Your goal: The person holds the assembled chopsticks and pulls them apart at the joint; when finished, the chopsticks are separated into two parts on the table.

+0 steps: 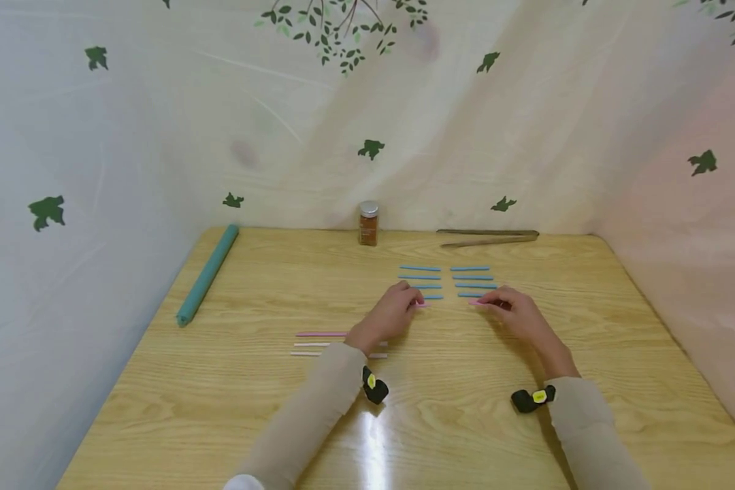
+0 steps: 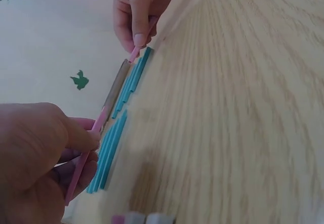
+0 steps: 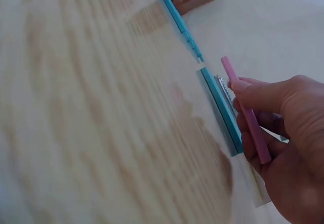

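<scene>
My left hand (image 1: 392, 311) pinches a thin pink stick (image 2: 78, 176) between thumb and fingers. A second pink stick (image 3: 256, 133) is held the same way in my right hand (image 1: 517, 314), its near part lying across the fingers. Both hands are at the near end of two side-by-side columns of blue sticks, several in the left column (image 1: 420, 268) and several in the right column (image 1: 471, 268). The left hand partly covers the nearer sticks of its column. Under the left wrist lie another pink stick (image 1: 320, 334) and white sticks (image 1: 305, 354), partly hidden by the arm.
At the back of the wooden table (image 1: 465, 429) stand a spice jar (image 1: 368, 229) with a silver lid and long tongs (image 1: 496, 240) lying spread. A teal roll (image 1: 208, 275) lies slanted along the left edge. Pale cloth (image 1: 318, 177) hangs around the back and sides.
</scene>
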`<state>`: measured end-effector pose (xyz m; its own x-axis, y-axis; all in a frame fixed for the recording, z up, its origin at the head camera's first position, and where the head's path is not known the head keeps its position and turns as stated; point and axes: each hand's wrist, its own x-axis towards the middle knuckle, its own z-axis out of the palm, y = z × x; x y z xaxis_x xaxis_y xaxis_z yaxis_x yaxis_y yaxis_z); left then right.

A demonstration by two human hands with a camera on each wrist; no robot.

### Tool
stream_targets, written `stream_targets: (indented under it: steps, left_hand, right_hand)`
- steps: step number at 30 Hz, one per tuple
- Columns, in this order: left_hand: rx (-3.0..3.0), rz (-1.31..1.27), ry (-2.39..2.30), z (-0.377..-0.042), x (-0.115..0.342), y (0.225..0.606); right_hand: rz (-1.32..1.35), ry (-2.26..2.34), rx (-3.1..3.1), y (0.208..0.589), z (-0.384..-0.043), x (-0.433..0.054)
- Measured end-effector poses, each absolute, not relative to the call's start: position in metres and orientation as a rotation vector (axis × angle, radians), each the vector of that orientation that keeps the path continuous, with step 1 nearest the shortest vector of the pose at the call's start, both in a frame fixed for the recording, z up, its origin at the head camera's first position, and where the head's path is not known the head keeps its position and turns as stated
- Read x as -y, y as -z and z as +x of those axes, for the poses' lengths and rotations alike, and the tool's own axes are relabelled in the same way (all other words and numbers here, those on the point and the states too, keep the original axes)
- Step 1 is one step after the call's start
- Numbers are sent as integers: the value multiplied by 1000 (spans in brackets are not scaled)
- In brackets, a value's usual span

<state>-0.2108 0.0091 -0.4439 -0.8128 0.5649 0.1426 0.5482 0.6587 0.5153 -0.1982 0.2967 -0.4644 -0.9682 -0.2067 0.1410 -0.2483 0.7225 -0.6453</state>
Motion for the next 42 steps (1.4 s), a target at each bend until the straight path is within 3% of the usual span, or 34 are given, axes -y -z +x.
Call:
stream_targets:
  steps: [14, 42]
  left_hand:
    - [-2878, 913, -824, -210, -39, 458]
    - [-2999, 869, -670, -212, -42, 462]
  right_hand:
    - [483, -1013, 2794, 474, -203, -292]
    - [478, -892, 2807, 473, -205, -284]
